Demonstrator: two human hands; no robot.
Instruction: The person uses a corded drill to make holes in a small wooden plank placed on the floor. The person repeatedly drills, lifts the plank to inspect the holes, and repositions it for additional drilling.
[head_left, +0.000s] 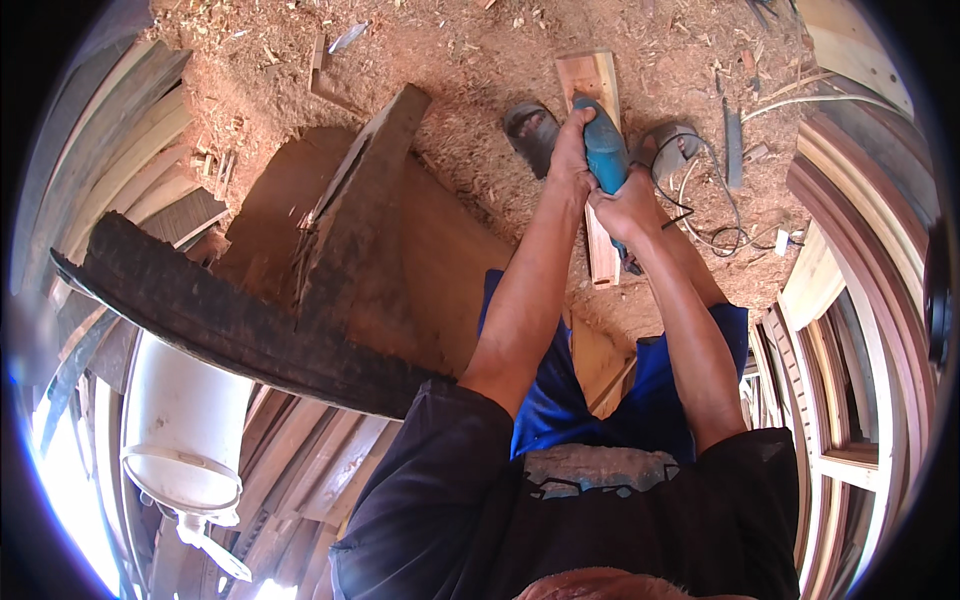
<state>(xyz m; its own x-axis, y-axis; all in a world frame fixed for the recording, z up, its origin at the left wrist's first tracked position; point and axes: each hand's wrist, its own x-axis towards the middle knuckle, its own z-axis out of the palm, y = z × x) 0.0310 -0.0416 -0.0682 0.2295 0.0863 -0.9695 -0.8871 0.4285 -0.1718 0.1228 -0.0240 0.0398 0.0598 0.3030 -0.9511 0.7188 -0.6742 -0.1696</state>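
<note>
Both of my hands are wrapped round a teal corded power tool (pixel 605 148), whose exact kind I cannot make out. My left hand (pixel 574 150) grips its far end, and my right hand (pixel 625 205) is closed round the rear part. The tool lies along a narrow, pale wooden board (pixel 598 68) on the ground between my feet. The board's far end and its near end show beyond the tool; its middle is hidden under the tool and my hands. A black cord (pixel 690 212) trails off to the right of my right hand.
Sawdust and wood chips (pixel 470 60) cover the ground. My sandalled feet flank the board, the left sandal (pixel 531 135) nearest it. Left of me stand dark wooden pieces (pixel 365 190) and a white bucket (pixel 185 410). Wooden frames (pixel 865 250) lean at the right.
</note>
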